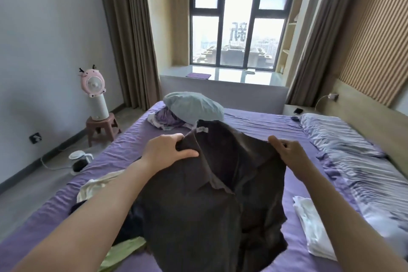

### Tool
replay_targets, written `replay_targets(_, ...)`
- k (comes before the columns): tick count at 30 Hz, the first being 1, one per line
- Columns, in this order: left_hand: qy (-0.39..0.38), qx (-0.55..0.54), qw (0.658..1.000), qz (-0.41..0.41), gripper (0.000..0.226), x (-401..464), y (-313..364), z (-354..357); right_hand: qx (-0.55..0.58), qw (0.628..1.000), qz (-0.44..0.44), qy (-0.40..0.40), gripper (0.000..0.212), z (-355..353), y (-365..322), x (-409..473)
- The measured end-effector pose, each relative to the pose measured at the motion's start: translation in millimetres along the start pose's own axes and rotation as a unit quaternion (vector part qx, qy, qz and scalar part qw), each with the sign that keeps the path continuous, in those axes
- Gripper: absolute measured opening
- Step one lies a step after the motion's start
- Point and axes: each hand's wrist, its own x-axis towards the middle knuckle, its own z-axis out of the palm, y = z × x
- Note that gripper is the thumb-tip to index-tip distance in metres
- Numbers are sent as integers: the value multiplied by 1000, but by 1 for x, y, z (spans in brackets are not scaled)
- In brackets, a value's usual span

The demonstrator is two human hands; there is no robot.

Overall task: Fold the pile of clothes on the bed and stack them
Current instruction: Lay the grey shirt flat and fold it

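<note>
We hold the dark brown garment (212,183) up at the centre of the frame, spread between both hands so that it hangs open and we can find its edges before folding. Our left hand (165,150) pinches its top edge, thumb in front and fingers (178,138) curled behind the cloth; our right hand (289,154) grips the opposite top corner, its fingers bent over the fabric. The cloth thus runs from one grip to the other and falls toward the lower centre, covering part of the purple bed (254,121). A white label (202,130) shows near its upper edge. Unfolded pieces lie at lower left: a cream garment (95,185) and a green one (123,249). A folded white piece (313,225) rests at lower right, likely the start of the stack
</note>
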Motion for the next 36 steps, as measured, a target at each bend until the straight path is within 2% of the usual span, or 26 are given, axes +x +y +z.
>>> replay_targets(2, -24, -21, 999, 15, 73, -3, 10, -1, 23, 999, 28, 4, 63, -14, 8, -22)
replay_targets(5, -41, -35, 998, 22, 71, -10, 9, -9, 98, 991, 64, 66, 72, -32, 15, -46)
replay_targets(7, -49, -42, 998, 19, 70, -19, 2, -17, 126, 988, 70, 62, 55, -40, 13, -62)
replay_targets(10, -67, -55, 996, 10, 76, -36, -5, -22, 100, 993, 55, -25, 14, -42, 6, -88)
replay_targets(13, -96, -68, 993, -4, 75, -53, -5, -19, 29, 994, 59, -87, 24, -32, 6, -111)
replay_targets(15, -117, -64, 991, -3, 64, -64, -1, -12, -30, 994, 53, -92, 17, -23, 10, -127)
replay_targets(17, -147, -62, 987, -1, 56, -74, 3, -3, -71, 994, 43, -74, 10, -16, 17, -145)
replay_targets(19, -182, -72, 981, 1, 52, -82, 6, 7, -91, 994, 47, -35, 12, -11, 27, -162)
replay_targets(24, -262, -64, 963, -17, 61, -91, 5, 21, -73, 992, 89, 41, 18, -23, 48, -196)
replay_targets(28, -335, -5, 941, -45, 78, -85, 11, 24, -106, 988, 110, 16, 21, -44, 65, -202)
replay_targets(33, -419, 62, 904, -50, 72, -48, 39, 42, -155, 975, 148, -52, 16, -59, 92, -170)
replay_targets(36, -403, 71, 912, -36, 68, -27, 54, 83, -154, 969, 177, -73, 17, -56, 128, -146)
